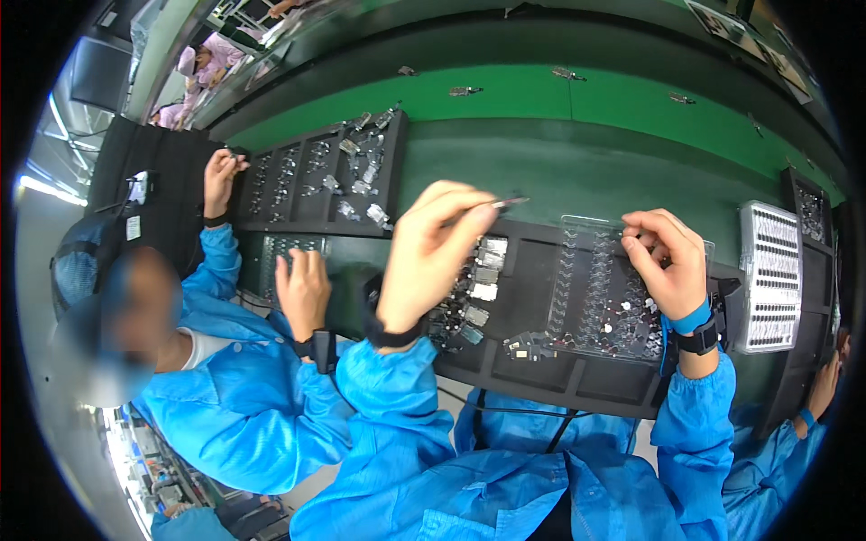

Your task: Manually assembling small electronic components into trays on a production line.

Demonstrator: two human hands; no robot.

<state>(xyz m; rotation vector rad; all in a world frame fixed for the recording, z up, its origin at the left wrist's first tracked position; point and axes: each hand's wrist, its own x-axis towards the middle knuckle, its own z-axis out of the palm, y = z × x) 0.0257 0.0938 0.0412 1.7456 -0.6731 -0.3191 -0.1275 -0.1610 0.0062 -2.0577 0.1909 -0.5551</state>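
My left hand [435, 248] is raised over the black tray [521, 278], its thumb and fingers pinched on a small dark and metallic electronic part [511, 202]. The part is blurred, so its exact kind is unclear. My right hand [669, 263] hovers at the right side of a clear plastic tray [570, 298], fingers curled with the tips together. Whatever they may hold is too small to make out. Rows of tiny parts fill the clear tray, with loose round pieces [626, 307] at its near right. Silvery metal blocks [487, 270] lie beneath my left hand.
Small parts [465, 91] lie spaced along a bright green strip [528, 88] beyond the bench. On the left a co-worker [244, 379] reaches over another black tray [317, 221]. To the right stands a white tray with dark rows [771, 275]; another person's hand [823, 388] shows beyond.
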